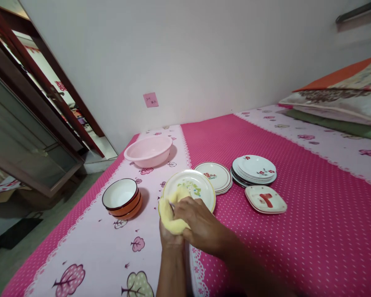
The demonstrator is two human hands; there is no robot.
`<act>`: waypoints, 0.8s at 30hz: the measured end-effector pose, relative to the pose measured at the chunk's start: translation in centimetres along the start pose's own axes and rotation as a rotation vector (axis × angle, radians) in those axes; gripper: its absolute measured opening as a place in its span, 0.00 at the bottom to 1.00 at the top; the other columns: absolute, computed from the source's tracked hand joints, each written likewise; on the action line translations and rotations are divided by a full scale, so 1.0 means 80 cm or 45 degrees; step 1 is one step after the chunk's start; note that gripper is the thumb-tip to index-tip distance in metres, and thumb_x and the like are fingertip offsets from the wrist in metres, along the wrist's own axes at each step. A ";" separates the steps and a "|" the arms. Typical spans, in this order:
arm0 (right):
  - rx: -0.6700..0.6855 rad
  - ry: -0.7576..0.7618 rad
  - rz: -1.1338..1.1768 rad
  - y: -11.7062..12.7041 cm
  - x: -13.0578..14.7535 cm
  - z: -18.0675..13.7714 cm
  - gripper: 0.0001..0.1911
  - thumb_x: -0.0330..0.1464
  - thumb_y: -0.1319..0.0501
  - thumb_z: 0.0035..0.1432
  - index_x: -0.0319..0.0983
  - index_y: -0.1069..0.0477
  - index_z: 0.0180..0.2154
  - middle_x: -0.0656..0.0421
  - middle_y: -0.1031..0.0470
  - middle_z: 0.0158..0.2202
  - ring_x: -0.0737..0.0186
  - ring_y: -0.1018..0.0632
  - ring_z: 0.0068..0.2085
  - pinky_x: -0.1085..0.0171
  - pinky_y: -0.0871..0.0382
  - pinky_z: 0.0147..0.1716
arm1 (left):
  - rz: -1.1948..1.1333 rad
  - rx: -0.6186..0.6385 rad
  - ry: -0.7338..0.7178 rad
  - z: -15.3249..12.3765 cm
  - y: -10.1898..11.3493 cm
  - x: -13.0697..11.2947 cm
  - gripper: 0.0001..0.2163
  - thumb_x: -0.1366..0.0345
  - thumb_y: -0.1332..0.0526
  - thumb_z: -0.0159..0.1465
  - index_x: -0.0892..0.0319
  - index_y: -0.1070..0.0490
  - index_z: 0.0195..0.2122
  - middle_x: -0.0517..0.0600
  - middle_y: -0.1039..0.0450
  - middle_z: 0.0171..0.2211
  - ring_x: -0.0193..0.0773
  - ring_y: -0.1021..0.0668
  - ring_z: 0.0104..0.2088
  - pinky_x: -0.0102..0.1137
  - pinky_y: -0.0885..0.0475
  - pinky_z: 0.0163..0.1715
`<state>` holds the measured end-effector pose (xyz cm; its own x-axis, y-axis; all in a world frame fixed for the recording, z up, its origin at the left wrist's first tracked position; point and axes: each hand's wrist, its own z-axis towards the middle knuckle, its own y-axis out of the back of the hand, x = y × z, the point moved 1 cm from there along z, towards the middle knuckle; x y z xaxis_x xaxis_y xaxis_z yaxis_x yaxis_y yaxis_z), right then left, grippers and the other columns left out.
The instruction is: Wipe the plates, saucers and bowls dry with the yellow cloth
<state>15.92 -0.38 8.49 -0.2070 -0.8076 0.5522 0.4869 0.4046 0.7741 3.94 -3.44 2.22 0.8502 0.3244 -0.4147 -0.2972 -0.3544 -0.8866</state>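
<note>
A round white plate (194, 186) with a gold rim and green pattern is held up over the pink bed sheet. My left hand (170, 239) grips its near edge from below, mostly hidden behind a yellow cloth (170, 216). My right hand (200, 227) is closed on that yellow cloth and presses it against the plate's near rim.
A pink plastic basin (149, 150) sits at the far left. Stacked orange bowls (122, 199) stand left of the plate. To the right lie a plate stack (215, 176), a second stack (255, 169) and a square dish (265, 199). Pillows (343, 99) lie far right; the bed edge drops off left.
</note>
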 end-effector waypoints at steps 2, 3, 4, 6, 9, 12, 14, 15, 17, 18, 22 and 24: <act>0.107 -0.007 0.014 0.013 -0.003 -0.009 0.15 0.21 0.41 0.50 0.43 0.27 0.39 0.58 0.23 0.44 0.54 0.27 0.50 0.58 0.36 0.50 | 0.033 -0.027 -0.005 0.002 0.004 -0.012 0.28 0.45 0.50 0.73 0.64 0.18 0.46 0.58 0.16 0.38 0.51 0.17 0.49 0.45 0.28 0.60; 0.122 -0.047 0.011 0.018 -0.006 -0.014 0.14 0.21 0.41 0.51 0.43 0.27 0.37 0.58 0.23 0.44 0.54 0.26 0.49 0.59 0.35 0.48 | 0.036 -0.044 -0.030 0.003 0.005 -0.016 0.30 0.44 0.51 0.73 0.64 0.20 0.50 0.59 0.16 0.42 0.53 0.18 0.52 0.46 0.29 0.61; 0.110 -0.101 -0.003 0.023 -0.011 -0.017 0.13 0.21 0.40 0.52 0.42 0.26 0.37 0.57 0.23 0.44 0.54 0.25 0.48 0.59 0.34 0.47 | 0.035 -0.071 -0.074 0.004 0.005 -0.019 0.30 0.44 0.53 0.73 0.64 0.21 0.54 0.60 0.16 0.46 0.53 0.20 0.56 0.47 0.30 0.62; 0.024 -0.186 -0.059 0.033 -0.024 -0.021 0.15 0.20 0.40 0.52 0.41 0.25 0.39 0.55 0.23 0.46 0.54 0.25 0.48 0.59 0.33 0.47 | 0.050 -0.171 -0.190 0.005 0.003 -0.023 0.29 0.48 0.55 0.75 0.61 0.25 0.60 0.60 0.18 0.51 0.50 0.22 0.59 0.45 0.32 0.64; -0.161 -0.217 -0.161 0.043 -0.045 -0.017 0.17 0.20 0.41 0.53 0.40 0.23 0.42 0.52 0.24 0.51 0.51 0.27 0.54 0.55 0.32 0.53 | 0.165 -0.331 -0.244 0.004 -0.003 -0.020 0.26 0.50 0.52 0.75 0.61 0.29 0.64 0.60 0.19 0.53 0.50 0.23 0.61 0.44 0.32 0.64; -0.357 -0.195 -0.213 0.045 -0.061 -0.009 0.18 0.24 0.40 0.57 0.40 0.23 0.49 0.49 0.27 0.59 0.47 0.31 0.62 0.48 0.36 0.61 | 0.260 -0.171 -0.122 -0.003 -0.013 -0.007 0.26 0.50 0.47 0.73 0.63 0.30 0.64 0.63 0.20 0.54 0.52 0.24 0.61 0.46 0.30 0.63; -0.491 -0.165 -0.219 0.044 -0.066 -0.004 0.21 0.28 0.38 0.59 0.40 0.26 0.55 0.48 0.31 0.64 0.46 0.35 0.66 0.45 0.40 0.64 | 0.335 0.054 -0.027 -0.009 -0.019 0.003 0.26 0.51 0.42 0.72 0.63 0.29 0.63 0.63 0.21 0.55 0.54 0.23 0.61 0.48 0.30 0.63; -0.543 -0.158 -0.221 0.044 -0.068 -0.003 0.23 0.29 0.38 0.60 0.40 0.28 0.57 0.48 0.32 0.65 0.45 0.36 0.67 0.44 0.41 0.65 | 0.398 0.138 0.004 -0.012 -0.022 0.007 0.25 0.52 0.39 0.70 0.63 0.27 0.62 0.63 0.20 0.55 0.55 0.23 0.60 0.49 0.30 0.62; -0.589 -0.171 -0.225 0.047 -0.068 -0.002 0.28 0.32 0.36 0.59 0.40 0.32 0.61 0.48 0.32 0.65 0.45 0.36 0.67 0.44 0.41 0.65 | 0.547 0.227 0.037 -0.018 -0.025 0.014 0.23 0.56 0.32 0.65 0.63 0.24 0.58 0.63 0.19 0.52 0.57 0.21 0.57 0.49 0.29 0.61; -0.582 -0.198 -0.226 0.050 -0.068 -0.003 0.29 0.32 0.36 0.59 0.40 0.32 0.62 0.48 0.30 0.64 0.45 0.34 0.66 0.44 0.40 0.64 | 0.611 0.247 0.051 -0.020 -0.026 0.016 0.23 0.59 0.29 0.63 0.63 0.23 0.57 0.62 0.18 0.51 0.57 0.20 0.56 0.49 0.28 0.60; -0.421 -0.335 -0.150 0.072 -0.071 -0.014 0.24 0.29 0.35 0.54 0.39 0.26 0.55 0.49 0.22 0.55 0.47 0.25 0.56 0.50 0.32 0.56 | 0.746 0.319 0.132 -0.024 -0.025 0.015 0.21 0.61 0.27 0.61 0.63 0.21 0.54 0.61 0.16 0.46 0.55 0.17 0.51 0.47 0.24 0.55; -0.358 -0.417 -0.045 0.083 -0.076 -0.021 0.21 0.29 0.36 0.53 0.38 0.24 0.51 0.49 0.21 0.52 0.49 0.22 0.51 0.53 0.30 0.51 | 0.783 0.350 0.149 -0.025 -0.024 0.012 0.20 0.60 0.29 0.63 0.63 0.21 0.54 0.61 0.16 0.46 0.54 0.16 0.50 0.46 0.23 0.54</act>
<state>21.87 6.48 9.78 -0.4641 -0.6213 0.6313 0.6775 0.2101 0.7048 6.17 -4.22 3.93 0.5281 0.0330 -0.8486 -0.8278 -0.2030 -0.5231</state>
